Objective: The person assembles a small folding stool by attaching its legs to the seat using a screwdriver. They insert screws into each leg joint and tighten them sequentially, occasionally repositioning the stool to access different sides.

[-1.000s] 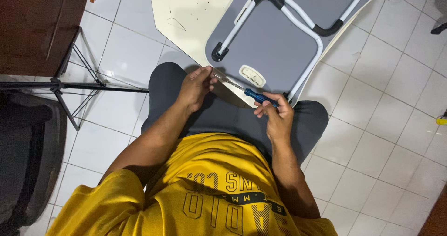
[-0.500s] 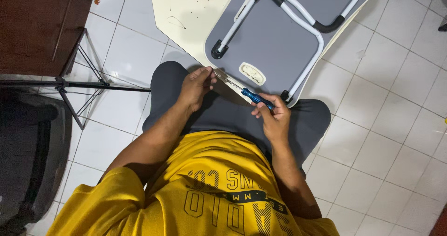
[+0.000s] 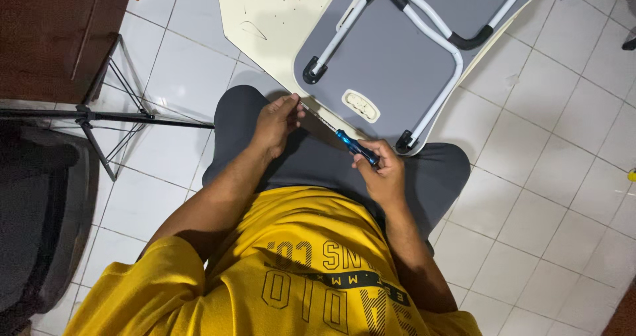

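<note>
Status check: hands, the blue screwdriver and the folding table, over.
Left hand pinching edge of grey folding table. Right hand gripping blue screwdriver, tip at same edge. Nothing between hands and table.

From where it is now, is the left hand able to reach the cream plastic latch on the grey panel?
Probably yes. The left hand rests at the panel's edge, and the latch lies close by, with nothing between them.

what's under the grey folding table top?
The grey folding table top lies on a cream board, which shows at its left and right edges, over white floor tiles. The covered middle is hidden.
</note>
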